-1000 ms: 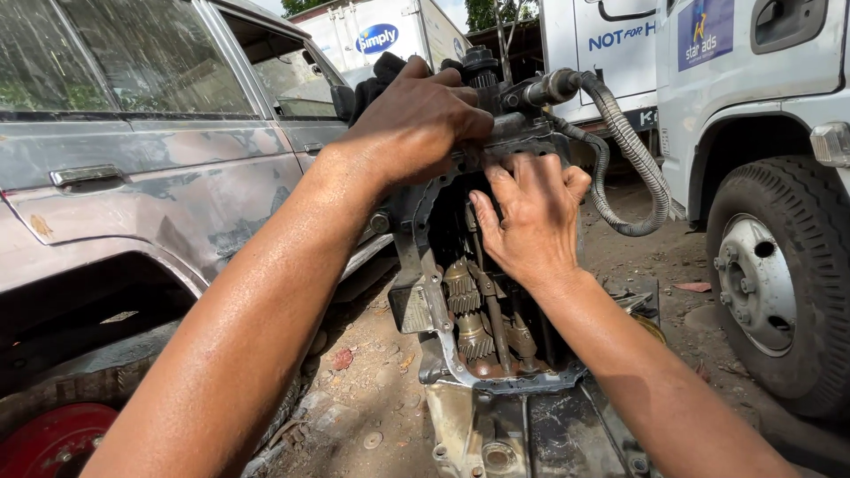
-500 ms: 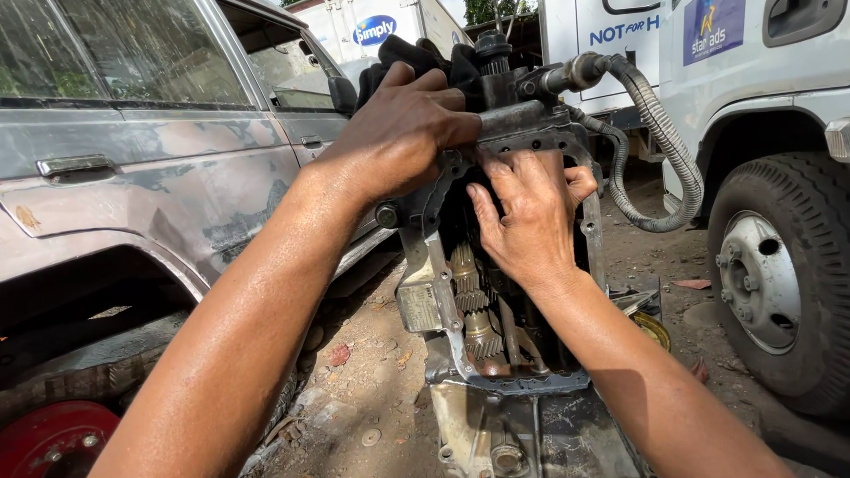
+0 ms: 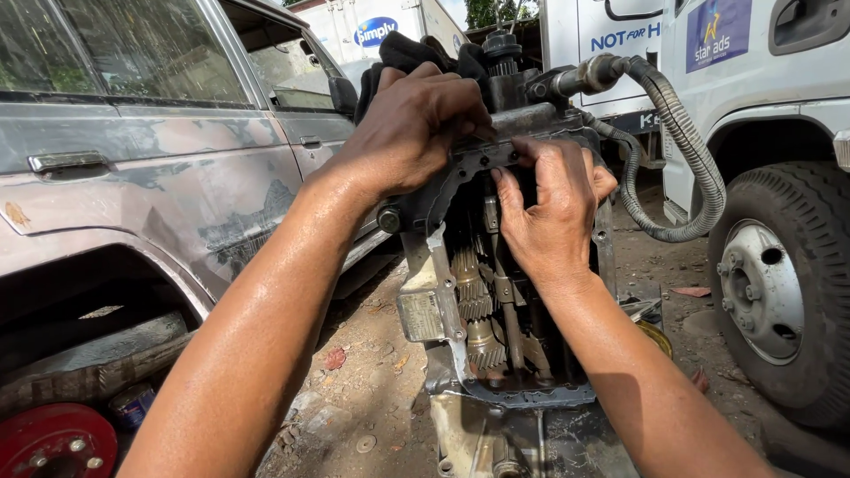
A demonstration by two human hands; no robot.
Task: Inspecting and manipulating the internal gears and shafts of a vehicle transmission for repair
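Gearbox (image 3: 478, 327) stands upright betw. car (image 3: 133, 177) and truck (image 3: 779, 133), gears exposed. Our left hand (image 3: 416, 133) clamped over the cover (image 3: 522, 133) on top; right hand (image 3: 549, 212) grips its lower edge, fingers curled under. Pull evenly w/ both hands, keep cover level, mind the hose (image 3: 673, 150).

I'm outdoors in bright sun on a dirt yard (image 3: 372, 389) strewn with small debris. A weathered grey car (image 3: 150, 186) with patchy paint stands close on my left, a red wheel hub (image 3: 53, 443) beneath it. A white truck (image 3: 770, 97) with its tyre (image 3: 784, 283) stands on my right.
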